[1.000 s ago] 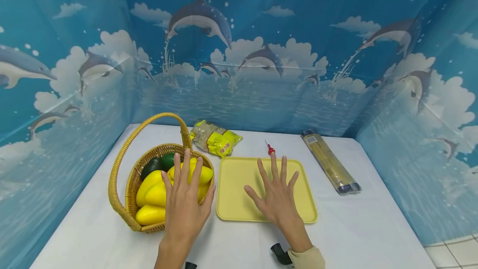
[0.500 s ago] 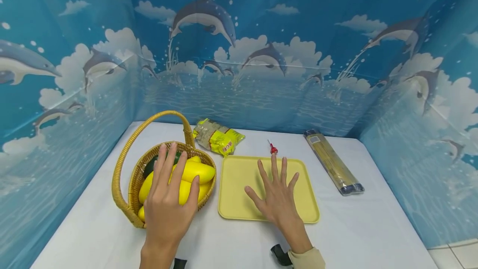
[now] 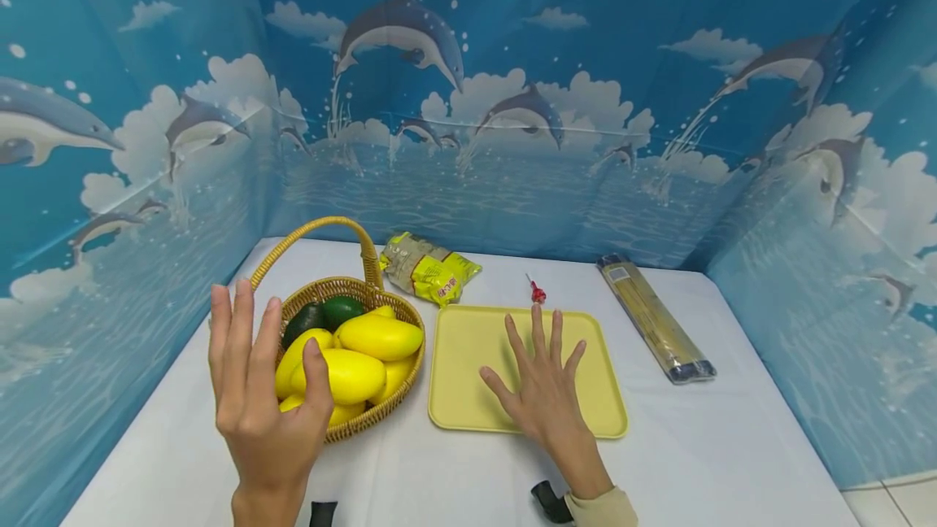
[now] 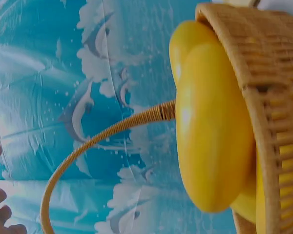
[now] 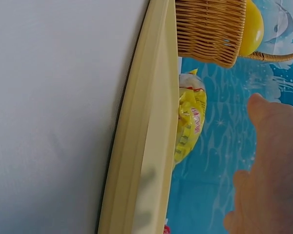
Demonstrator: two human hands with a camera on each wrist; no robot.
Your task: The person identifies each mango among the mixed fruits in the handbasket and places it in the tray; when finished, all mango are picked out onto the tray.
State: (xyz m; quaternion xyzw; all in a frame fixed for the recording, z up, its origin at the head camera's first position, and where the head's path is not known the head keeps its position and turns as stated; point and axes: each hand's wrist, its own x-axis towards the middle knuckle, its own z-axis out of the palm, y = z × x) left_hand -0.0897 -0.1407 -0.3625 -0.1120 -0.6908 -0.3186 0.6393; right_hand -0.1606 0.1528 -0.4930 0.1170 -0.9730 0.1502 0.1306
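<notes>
While the left hand [image 3: 267, 421] is raised at the near left side of the wicker basket [image 3: 376, 419], its grip is spread wide and has hold of nothing. Right hand [image 3: 545, 397]: over the yellow tray [image 3: 468, 364], fingers fanned, likewise holding nothing. Basket: one, handled, left of tray on the white desk [image 3: 695, 462]; contents, yellow mangoes [image 3: 344, 376] and two dark-green avocados [image 3: 340, 311]. Printed bag [image 3: 432, 271]: behind, between basket and tray. Red-headed stick [image 3: 538, 293]: just behind tray. Clear packet of tan sticks [image 3: 655, 320]: right of tray. Dolphin-printed curtain [image 3: 468, 185]: back and both sides.
</notes>
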